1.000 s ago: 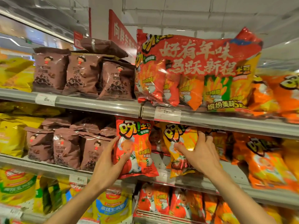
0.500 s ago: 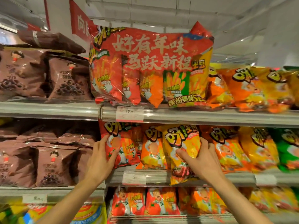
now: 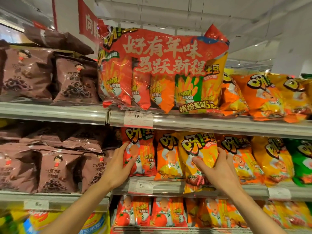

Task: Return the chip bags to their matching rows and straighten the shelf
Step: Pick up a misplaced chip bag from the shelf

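Observation:
On the middle shelf (image 3: 211, 187) stands a row of chip bags. My left hand (image 3: 118, 164) grips the left edge of a red tomato chip bag (image 3: 143, 154) at the row's left end. My right hand (image 3: 214, 168) holds a yellow chip bag (image 3: 196, 151) that hangs forward over the shelf's front lip, thumb on its face and fingers on its right edge. An orange chip bag (image 3: 168, 157) stands between the two. Further orange, yellow and green bags (image 3: 303, 162) continue to the right.
A large red multipack (image 3: 162, 71) fills the top shelf above my hands, with orange bags (image 3: 265, 95) to its right. Brown chocolate snack bags (image 3: 59, 168) fill the left bays. Price tags (image 3: 140, 186) clip on the shelf lips. More red and orange bags (image 3: 152, 213) sit below.
The red bag has gone back upright into the row's left end with my left hand on it. My right hand keeps the yellow bag. The view has shifted right.

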A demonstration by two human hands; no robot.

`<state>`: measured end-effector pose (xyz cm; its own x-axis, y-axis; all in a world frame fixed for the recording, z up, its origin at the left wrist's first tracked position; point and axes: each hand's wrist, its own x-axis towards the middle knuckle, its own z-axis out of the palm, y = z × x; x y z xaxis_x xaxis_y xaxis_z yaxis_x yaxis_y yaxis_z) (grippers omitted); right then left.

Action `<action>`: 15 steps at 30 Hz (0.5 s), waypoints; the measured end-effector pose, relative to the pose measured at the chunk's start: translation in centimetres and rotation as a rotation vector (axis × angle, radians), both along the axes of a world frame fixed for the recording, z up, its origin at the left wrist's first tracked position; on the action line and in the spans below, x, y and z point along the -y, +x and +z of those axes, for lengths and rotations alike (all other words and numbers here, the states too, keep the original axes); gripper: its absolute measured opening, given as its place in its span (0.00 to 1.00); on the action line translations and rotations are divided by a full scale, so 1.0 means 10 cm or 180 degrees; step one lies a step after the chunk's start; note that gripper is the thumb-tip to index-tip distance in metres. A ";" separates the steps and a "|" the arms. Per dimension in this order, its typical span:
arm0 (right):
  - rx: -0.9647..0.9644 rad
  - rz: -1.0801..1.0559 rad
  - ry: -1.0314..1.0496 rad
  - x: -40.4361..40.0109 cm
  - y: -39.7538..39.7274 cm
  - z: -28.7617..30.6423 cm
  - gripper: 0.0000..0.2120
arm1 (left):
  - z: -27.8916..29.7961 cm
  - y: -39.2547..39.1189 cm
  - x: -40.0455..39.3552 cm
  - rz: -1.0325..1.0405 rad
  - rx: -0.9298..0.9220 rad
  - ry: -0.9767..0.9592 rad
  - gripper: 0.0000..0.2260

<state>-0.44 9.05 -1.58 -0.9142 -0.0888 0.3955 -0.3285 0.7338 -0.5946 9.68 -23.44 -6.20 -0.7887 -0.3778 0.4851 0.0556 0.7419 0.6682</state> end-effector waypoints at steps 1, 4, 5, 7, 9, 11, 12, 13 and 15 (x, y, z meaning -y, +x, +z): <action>0.0008 -0.0006 -0.0004 0.00 -0.01 -0.01 0.53 | 0.01 -0.02 -0.02 0.0024 0.0068 -0.0057 0.32; 0.0018 -0.0032 -0.0009 0.02 -0.03 -0.02 0.53 | 0.02 -0.02 -0.05 0.0147 0.0255 -0.0261 0.32; 0.0017 -0.0043 -0.0010 0.03 -0.03 -0.03 0.53 | 0.02 -0.01 -0.04 0.0220 0.0269 -0.0297 0.33; 0.0023 -0.0064 -0.0014 0.04 -0.04 -0.04 0.53 | 0.03 0.05 -0.04 0.0402 0.0197 -0.0290 0.34; 0.0048 -0.0081 -0.0025 0.05 -0.04 -0.04 0.53 | 0.02 0.11 -0.04 0.0540 0.0020 -0.0269 0.34; 0.0080 -0.0068 -0.0086 0.03 -0.05 -0.04 0.53 | 0.01 0.15 -0.05 0.0665 -0.0227 -0.0364 0.31; 0.0097 -0.0059 -0.0117 0.02 -0.06 -0.04 0.53 | 0.02 0.17 -0.06 0.0724 -0.0358 -0.0434 0.30; 0.0109 -0.0063 -0.0137 0.00 -0.06 -0.04 0.54 | 0.03 0.18 -0.07 0.0764 -0.0504 -0.0523 0.28; 0.0118 -0.0130 -0.0154 -0.07 -0.10 -0.02 0.55 | 0.07 0.19 -0.16 0.0753 -0.0819 -0.0776 0.24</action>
<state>-1.40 9.78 -1.78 -0.9307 -0.0327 0.3644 -0.2761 0.7162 -0.6409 11.54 -21.86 -5.50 -0.5355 -0.3837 0.7523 0.0068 0.8888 0.4582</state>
